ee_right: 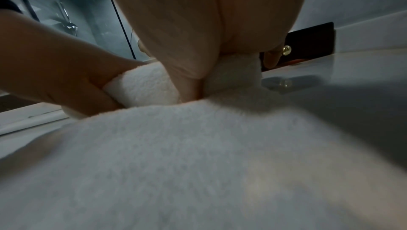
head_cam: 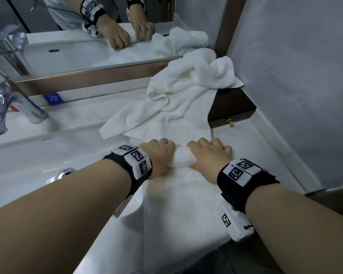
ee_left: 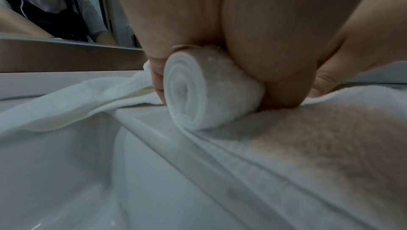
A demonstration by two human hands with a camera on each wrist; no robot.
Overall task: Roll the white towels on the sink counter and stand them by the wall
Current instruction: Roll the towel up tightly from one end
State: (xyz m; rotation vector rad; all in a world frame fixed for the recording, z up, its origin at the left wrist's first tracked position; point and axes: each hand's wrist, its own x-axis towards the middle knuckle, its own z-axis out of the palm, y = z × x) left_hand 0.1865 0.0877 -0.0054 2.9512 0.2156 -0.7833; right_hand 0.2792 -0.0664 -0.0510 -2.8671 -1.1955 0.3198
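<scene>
A white towel lies flat on the counter in front of me, its far end wound into a tight roll. My left hand grips the roll's left end, fingers curled over it; the spiral end of the roll shows in the left wrist view. My right hand grips the roll at its right part, thumb tucked under. A second white towel lies crumpled beyond, reaching the corner by the wall.
A white basin with a drain sits to the left, with a chrome tap behind it. A mirror runs along the back. A dark wooden box with a brass knob stands at the right wall.
</scene>
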